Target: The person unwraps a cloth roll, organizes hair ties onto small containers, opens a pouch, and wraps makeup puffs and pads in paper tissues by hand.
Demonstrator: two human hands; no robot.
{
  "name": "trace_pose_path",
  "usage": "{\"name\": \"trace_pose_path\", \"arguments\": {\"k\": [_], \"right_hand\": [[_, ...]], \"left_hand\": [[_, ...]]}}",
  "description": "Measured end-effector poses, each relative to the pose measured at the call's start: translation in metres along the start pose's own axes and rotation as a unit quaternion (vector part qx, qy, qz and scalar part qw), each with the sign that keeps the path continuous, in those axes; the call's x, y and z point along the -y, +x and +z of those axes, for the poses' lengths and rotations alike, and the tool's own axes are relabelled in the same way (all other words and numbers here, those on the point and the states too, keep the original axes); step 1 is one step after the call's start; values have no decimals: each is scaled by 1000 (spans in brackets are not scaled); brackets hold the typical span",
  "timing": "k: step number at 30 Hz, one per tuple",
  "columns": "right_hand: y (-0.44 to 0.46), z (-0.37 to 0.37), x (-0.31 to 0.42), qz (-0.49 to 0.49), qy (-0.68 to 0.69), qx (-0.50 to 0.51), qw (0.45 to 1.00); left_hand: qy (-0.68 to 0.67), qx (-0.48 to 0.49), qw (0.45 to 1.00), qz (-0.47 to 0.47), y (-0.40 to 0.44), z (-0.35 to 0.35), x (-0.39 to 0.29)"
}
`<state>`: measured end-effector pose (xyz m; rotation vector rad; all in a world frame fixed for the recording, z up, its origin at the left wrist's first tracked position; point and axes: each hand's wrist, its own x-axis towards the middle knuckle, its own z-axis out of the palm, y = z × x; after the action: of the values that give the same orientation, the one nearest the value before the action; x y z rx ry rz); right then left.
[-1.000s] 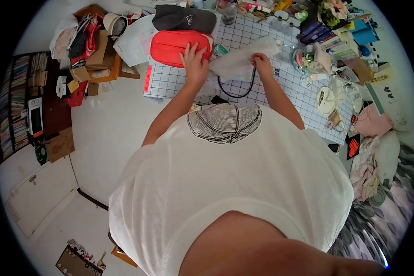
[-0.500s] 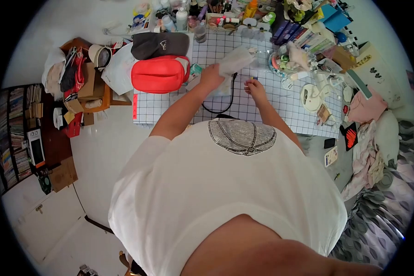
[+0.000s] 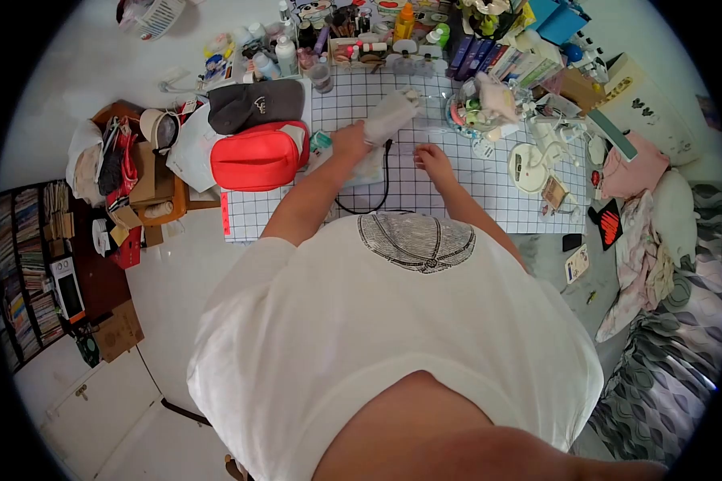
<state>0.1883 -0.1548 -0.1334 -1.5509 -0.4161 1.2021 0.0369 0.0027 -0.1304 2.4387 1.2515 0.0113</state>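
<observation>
My left hand (image 3: 350, 143) is closed on the near end of a translucent white plastic bag (image 3: 390, 118), which stretches away to the upper right over the grid-patterned table. Under and beside this hand lie a pale flat packet (image 3: 367, 171) and a small teal-and-white item (image 3: 320, 142). A black cable (image 3: 387, 172) curves across the tabletop between my hands. To the right of the cable is my right hand (image 3: 433, 161), its fingers curled together above the grid cloth. Whatever its fingertips may hold is too small to make out.
Left of my hands sit a red zip case (image 3: 257, 158) and a dark grey cap (image 3: 253, 107). Bottles (image 3: 285, 56) and a clear cup (image 3: 321, 77) line the back. On the right are a clear bowl of small items (image 3: 477, 112) and a round white base (image 3: 529, 167).
The camera view has shifted, so the table appears lower and further left. A small coloured spot at my right fingertips no longer shows. My left hand keeps its hold on the bag.
</observation>
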Motion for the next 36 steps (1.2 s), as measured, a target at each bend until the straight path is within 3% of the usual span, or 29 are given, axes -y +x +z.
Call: {"name": "trace_pose_path", "arguments": {"k": [4,10,13,16,25,28,31,36], "right_hand": [[9,14,11,-51,-33,5,998],[29,56,53,13,169,-8,985],[36,66,75,-51,281,46,957],[29,74,106,-106,281,82,950],[1,90,174,-363,1,37,931],[9,88,167,-388,-106,22,915],[12,90,159,-315,-99,49,943],[18,87,151,-364,-137,26,921]], "left_hand": [[-98,-52,993,31,-12,-17,-1],[-199,-111,972,66,-31,-43,-4],[-252,-130,955,92,-37,-54,-9],[-301,-145,935,123,-34,-63,-13],[-404,-153,882,189,-3,-82,-40],[-437,-123,869,198,6,-80,-45],[-432,-88,878,187,14,-66,-40],[-447,-66,866,215,26,-48,-35]]}}
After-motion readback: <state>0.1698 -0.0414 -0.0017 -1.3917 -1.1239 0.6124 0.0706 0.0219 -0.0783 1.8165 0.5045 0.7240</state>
